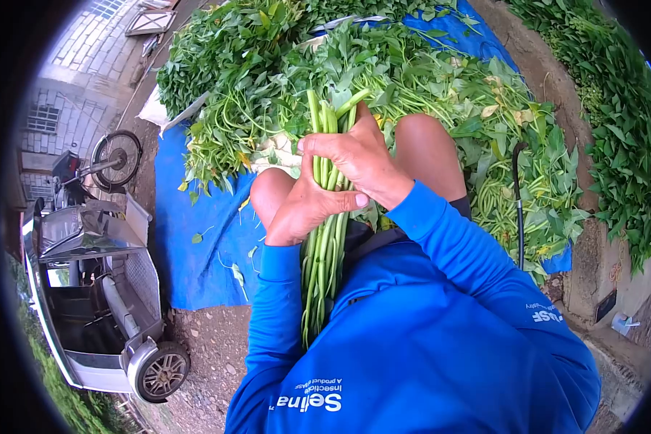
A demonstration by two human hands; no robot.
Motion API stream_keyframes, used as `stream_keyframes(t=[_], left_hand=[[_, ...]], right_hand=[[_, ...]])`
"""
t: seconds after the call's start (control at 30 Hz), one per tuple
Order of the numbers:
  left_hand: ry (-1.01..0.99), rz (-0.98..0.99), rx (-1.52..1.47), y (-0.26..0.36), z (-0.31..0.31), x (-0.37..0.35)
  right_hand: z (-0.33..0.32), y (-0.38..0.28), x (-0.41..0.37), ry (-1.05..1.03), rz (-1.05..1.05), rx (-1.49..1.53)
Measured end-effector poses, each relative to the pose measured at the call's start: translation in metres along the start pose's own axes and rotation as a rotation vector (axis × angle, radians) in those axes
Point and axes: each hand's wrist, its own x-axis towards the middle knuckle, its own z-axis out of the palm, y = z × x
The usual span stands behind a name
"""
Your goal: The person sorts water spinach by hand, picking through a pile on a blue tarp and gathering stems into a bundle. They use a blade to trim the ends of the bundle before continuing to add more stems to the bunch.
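Note:
A bundle of long green stalks (324, 260) stands nearly upright in front of my chest, between my bent knees. My left hand (307, 207) wraps around its middle, thumb stretched across the front. Just above, my right hand (360, 160) grips the same bundle near its thick upper ends, thumb pointing left. Several stalk ends stick out above the hands, and one leans to the right. The lower part runs down along my left forearm. Beyond my hands lies a large heap of leafy green stems (419, 87), with some yellowed leaves among them.
A blue tarp (195, 239) lies under the heap, with loose leaves on it. A black hooked rod (517, 202) stands at my right. More leafy greens (622, 145) line the right edge. A motorcycle with a metal sidecar (101, 282) is parked on the left.

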Motion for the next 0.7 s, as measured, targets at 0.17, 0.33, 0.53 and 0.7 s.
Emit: stream_keyframes(t=[0.17,0.33,0.53,0.7], left_hand=[[0.047,-0.123,-0.042,0.025,0.002,-0.012],[0.007,-0.078,-0.27,0.011,-0.034,-0.018],[0.082,-0.07,-0.281,0.001,-0.027,-0.002],[0.096,-0.127,-0.269,-0.009,-0.044,0.0]], right_hand=[[-0.006,0.011,0.01,-0.173,-0.108,0.032],[-0.047,-0.007,0.011,-0.097,0.011,-0.03],[-0.048,-0.001,0.0,-0.293,0.157,-0.304],[-0.045,0.007,0.0,-0.309,0.363,-0.238]])
